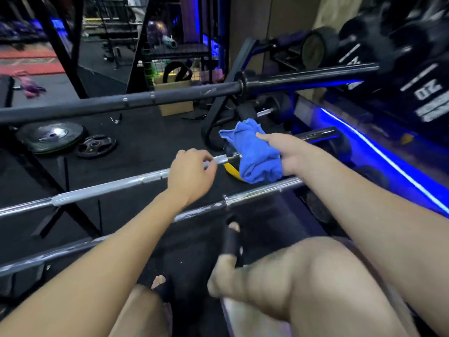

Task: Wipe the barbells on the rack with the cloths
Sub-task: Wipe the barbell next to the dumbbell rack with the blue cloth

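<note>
At mid-frame the left hand (192,175) curls around a chrome barbell (109,190), while the right hand (289,154) grips a bunched blue cloth (255,156) wrapped over the same bar. A black barbell (170,97) crosses above. Two weight plates (65,139) lie on the floor at left.

Two weight plates (49,136) lie on the dark floor (136,132) near a cardboard box (175,97).

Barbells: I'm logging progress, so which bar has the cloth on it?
The middle chrome barbell, gripped by the left hand; the right hand holds the blue cloth on it.
</note>
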